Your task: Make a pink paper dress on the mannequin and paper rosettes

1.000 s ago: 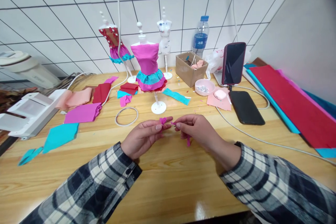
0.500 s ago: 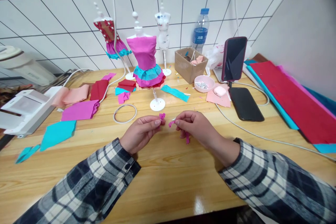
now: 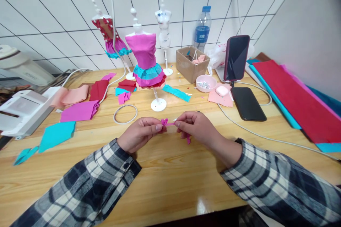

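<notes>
Pinching a bunched magenta paper strip [image 3: 164, 122] with the left hand [image 3: 139, 134] and its narrow length with the right hand [image 3: 198, 130], above the light wooden bench [image 3: 170, 184], back from its front edge.

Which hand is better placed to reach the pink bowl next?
Probably the right hand: it's nearer the pink bowl. Both are occupied, though: the left hand pinches the gathered magenta material, the right its narrow tail.
</notes>
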A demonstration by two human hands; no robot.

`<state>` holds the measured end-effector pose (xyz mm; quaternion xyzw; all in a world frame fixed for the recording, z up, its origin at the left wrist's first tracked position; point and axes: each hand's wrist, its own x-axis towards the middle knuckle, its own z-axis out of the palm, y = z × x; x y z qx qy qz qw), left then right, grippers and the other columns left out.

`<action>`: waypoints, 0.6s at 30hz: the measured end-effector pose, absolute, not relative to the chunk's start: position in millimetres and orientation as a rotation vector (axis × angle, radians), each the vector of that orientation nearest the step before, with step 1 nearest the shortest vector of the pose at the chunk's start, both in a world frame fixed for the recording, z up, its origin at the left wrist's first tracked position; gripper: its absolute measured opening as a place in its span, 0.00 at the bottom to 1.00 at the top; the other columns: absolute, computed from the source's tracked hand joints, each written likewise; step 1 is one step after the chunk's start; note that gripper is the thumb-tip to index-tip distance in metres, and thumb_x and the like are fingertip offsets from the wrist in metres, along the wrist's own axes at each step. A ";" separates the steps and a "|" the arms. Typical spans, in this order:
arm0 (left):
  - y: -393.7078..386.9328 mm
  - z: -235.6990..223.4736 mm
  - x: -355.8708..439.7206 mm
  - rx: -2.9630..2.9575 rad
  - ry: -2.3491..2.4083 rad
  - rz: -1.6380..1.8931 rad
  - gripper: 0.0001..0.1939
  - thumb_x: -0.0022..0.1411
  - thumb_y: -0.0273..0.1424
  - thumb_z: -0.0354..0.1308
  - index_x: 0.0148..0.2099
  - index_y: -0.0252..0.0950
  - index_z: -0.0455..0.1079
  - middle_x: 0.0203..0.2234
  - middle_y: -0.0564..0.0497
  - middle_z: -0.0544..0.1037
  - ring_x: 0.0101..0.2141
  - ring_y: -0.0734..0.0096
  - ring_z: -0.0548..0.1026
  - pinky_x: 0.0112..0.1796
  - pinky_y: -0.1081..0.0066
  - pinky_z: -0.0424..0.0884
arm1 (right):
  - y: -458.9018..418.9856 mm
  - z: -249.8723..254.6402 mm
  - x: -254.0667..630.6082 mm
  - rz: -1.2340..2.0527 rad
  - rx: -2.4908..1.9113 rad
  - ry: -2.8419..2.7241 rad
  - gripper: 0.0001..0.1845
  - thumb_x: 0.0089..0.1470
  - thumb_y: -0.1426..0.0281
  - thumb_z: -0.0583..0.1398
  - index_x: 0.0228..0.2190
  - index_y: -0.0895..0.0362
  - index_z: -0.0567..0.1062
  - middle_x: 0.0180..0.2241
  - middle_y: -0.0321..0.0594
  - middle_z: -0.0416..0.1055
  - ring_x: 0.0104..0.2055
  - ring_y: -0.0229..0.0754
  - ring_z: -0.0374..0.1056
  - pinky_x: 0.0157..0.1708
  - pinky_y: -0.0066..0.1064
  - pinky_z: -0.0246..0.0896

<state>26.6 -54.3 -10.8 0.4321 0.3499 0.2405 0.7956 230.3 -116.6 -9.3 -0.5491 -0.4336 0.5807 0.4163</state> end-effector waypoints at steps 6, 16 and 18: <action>-51.7 -8.5 23.4 1.133 0.683 0.392 0.10 0.46 0.35 0.72 0.30 0.34 0.80 0.28 0.49 0.82 0.32 0.73 0.76 0.38 0.76 0.70 | -119.2 -3.0 231.5 1.298 -1.388 -1.356 0.10 0.43 0.76 0.59 0.32 0.57 0.75 0.36 0.39 0.73 0.36 0.41 0.72 0.31 0.31 0.69; -48.7 -0.5 24.4 1.446 0.627 0.184 0.05 0.53 0.32 0.67 0.33 0.37 0.80 0.30 0.51 0.82 0.33 0.73 0.76 0.40 0.75 0.70 | -119.1 -18.1 222.9 1.516 -1.173 -1.316 0.13 0.45 0.68 0.66 0.35 0.58 0.78 0.34 0.41 0.78 0.37 0.43 0.73 0.40 0.36 0.68; -49.0 1.6 24.9 1.507 0.617 0.168 0.04 0.54 0.31 0.66 0.33 0.37 0.80 0.30 0.51 0.82 0.33 0.72 0.76 0.39 0.74 0.70 | -118.4 -18.3 222.6 1.544 -1.175 -1.310 0.11 0.42 0.69 0.67 0.32 0.58 0.77 0.30 0.38 0.77 0.33 0.40 0.72 0.36 0.33 0.67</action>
